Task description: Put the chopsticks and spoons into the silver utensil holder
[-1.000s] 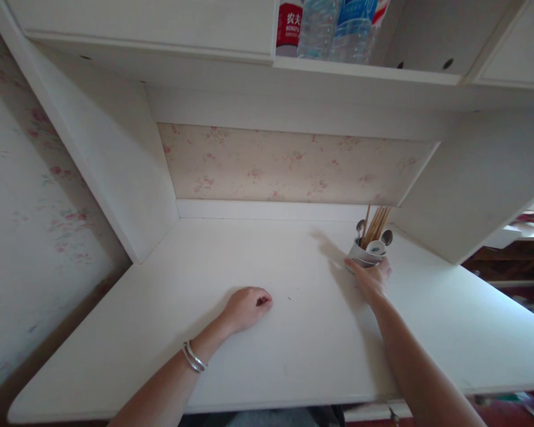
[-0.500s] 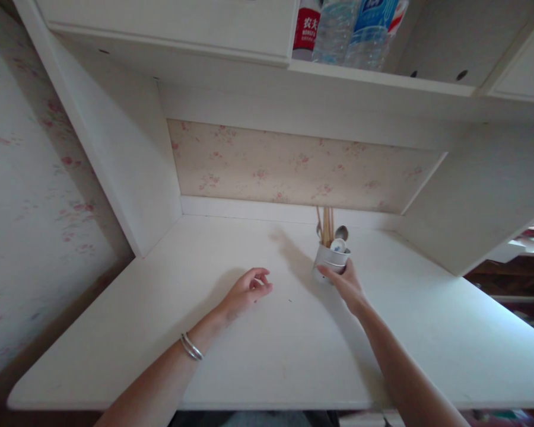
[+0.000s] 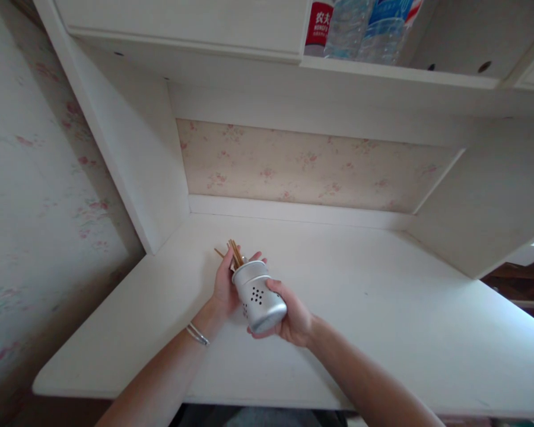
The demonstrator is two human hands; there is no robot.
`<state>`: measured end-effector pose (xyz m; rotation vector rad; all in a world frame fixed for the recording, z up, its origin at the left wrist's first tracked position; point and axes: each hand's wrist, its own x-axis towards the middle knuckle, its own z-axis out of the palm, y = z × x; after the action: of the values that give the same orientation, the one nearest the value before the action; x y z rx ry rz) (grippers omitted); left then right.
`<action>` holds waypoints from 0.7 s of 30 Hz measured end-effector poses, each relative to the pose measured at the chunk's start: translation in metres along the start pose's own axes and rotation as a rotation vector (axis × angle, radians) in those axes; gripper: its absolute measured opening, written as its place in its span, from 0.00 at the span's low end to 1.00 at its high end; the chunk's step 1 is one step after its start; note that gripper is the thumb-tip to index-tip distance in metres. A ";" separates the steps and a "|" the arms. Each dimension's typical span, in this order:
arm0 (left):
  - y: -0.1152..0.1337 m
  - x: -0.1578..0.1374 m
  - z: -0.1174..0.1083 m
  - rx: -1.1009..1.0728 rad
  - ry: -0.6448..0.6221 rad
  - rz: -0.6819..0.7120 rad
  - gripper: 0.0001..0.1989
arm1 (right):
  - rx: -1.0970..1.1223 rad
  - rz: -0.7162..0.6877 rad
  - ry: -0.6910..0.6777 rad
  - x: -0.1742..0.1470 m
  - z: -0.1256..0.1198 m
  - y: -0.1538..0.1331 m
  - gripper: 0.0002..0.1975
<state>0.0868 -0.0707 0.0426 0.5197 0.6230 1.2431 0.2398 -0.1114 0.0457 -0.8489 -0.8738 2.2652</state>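
A silvery metal utensil holder (image 3: 254, 293) with round drain holes is tipped over above the desk, its mouth pointing away and to the left. My right hand (image 3: 293, 314) is wrapped round its lower part near the base. Wooden chopsticks (image 3: 237, 254) stick out of the mouth, one splayed to the left. My left hand (image 3: 225, 284), with a silver bangle at the wrist, curls round the chopsticks at the rim, thumb on the left and fingertips showing behind. The spoons are mostly hidden at the mouth; only a bit of metal shows there.
The white desk top (image 3: 360, 344) spreads under both hands. White side panels (image 3: 124, 160) stand left and right. Overhead, a cabinet shelf (image 3: 396, 70) holds several plastic bottles (image 3: 347, 29). Floral wallpaper (image 3: 285, 166) covers the back wall.
My right hand has lifted the utensil holder off the desk, brought it left and nearer, and tipped it over. My left hand has moved left to its mouth and closed round the chopsticks.
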 end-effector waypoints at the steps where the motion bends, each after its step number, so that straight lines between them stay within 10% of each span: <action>1: 0.001 -0.001 -0.002 -0.007 0.012 -0.005 0.27 | 0.055 0.045 -0.065 -0.001 0.005 0.000 0.31; 15: 0.022 0.015 -0.010 -0.418 0.092 -0.115 0.14 | 0.285 0.133 -0.223 -0.045 0.000 0.027 0.41; 21: 0.045 0.058 -0.025 0.042 0.364 0.109 0.10 | 0.210 0.038 -0.151 -0.054 -0.025 0.032 0.35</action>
<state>0.0499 -0.0031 0.0459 0.3671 0.9380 1.4443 0.2844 -0.1593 0.0263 -0.6121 -0.6736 2.4272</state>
